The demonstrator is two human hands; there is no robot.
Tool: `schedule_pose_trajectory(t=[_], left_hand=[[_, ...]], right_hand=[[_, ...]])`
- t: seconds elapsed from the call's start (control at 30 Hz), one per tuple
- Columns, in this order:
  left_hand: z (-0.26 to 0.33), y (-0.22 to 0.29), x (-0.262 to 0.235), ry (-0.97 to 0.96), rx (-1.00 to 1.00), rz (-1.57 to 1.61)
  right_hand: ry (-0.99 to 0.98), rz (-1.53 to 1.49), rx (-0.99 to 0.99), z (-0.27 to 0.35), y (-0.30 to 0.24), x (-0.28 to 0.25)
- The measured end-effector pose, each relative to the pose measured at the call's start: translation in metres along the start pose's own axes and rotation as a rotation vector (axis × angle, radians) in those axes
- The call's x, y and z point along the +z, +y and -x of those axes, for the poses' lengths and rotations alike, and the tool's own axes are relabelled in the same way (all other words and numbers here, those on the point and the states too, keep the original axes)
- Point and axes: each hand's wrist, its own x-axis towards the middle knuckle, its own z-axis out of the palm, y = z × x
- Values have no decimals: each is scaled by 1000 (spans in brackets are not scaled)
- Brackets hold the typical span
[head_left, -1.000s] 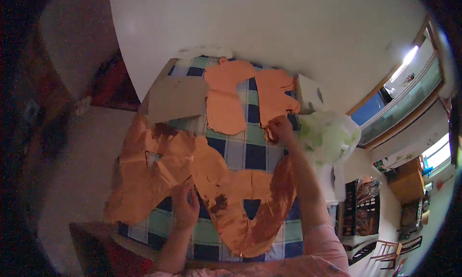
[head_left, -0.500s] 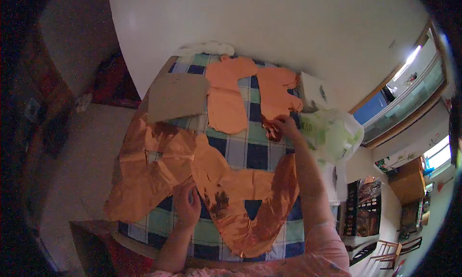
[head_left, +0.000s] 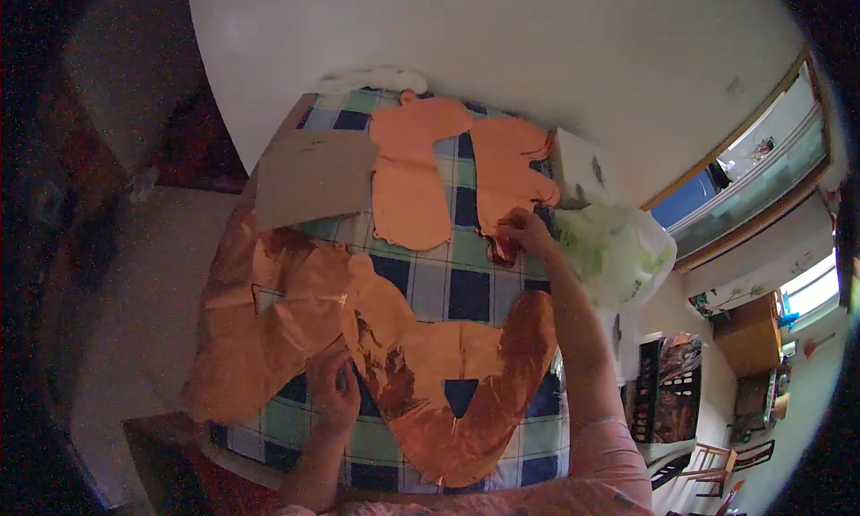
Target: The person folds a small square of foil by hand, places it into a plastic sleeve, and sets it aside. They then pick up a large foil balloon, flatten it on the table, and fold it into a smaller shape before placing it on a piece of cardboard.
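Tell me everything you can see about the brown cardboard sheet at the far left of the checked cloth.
The brown cardboard sheet is flat, roughly rectangular, matt and plain, with a few small dark marks near its far edge. It lies on the blue, green and white checked cloth, at the far left corner. Its near edge meets the shiny copper foil balloon; its right edge meets an orange foil shape. Neither hand touches it.
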Motion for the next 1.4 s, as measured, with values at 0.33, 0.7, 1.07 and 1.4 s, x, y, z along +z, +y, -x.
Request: schedule_pose_trajectory(t=[0.33, 0.7, 1.07, 1.4], left_hand=[[2, 5, 0, 50, 95, -10], [-3, 17, 13, -6, -32, 50], [-143, 101, 269, -332, 639, 111], [-158, 60, 282, -235, 656, -15]], right_hand=[[-84, 257, 42, -10, 15, -10], [-56, 625, -96, -36, 62, -77], [-10, 535, -89, 3, 65, -58], [-160, 207, 21, -2, -10, -16]])
